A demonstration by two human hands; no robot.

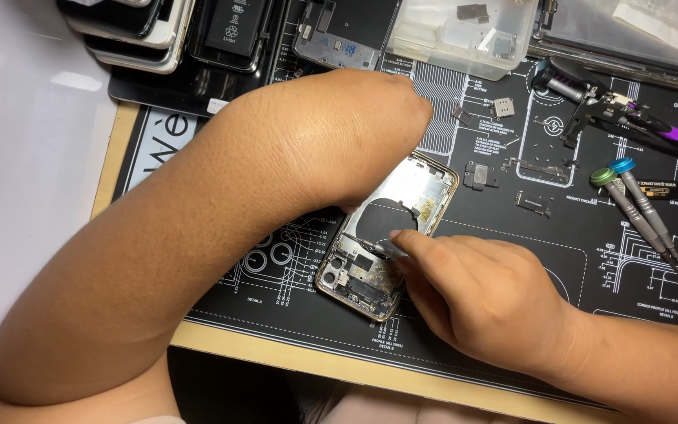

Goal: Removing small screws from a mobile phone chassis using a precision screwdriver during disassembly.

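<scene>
An opened phone housing (402, 204) with a gold-coloured rim lies tilted on a black repair mat (559, 259), its inner parts exposed. My left hand (355, 133) is bent over the housing's upper left edge and holds it down; its fingers are hidden under the hand. My right hand (480, 298) sits just right of the housing and pinches a thin metal tool (374, 248) whose tip touches the parts in the lower half of the housing.
Two screwdrivers, green-capped (604, 178) and blue-capped (623, 166), lie at the right. A purple-handled tool (672, 140) lies behind them. A clear parts box (464, 35) and stacked phones (135, 31) line the back. Small loose parts (476, 174) dot the mat.
</scene>
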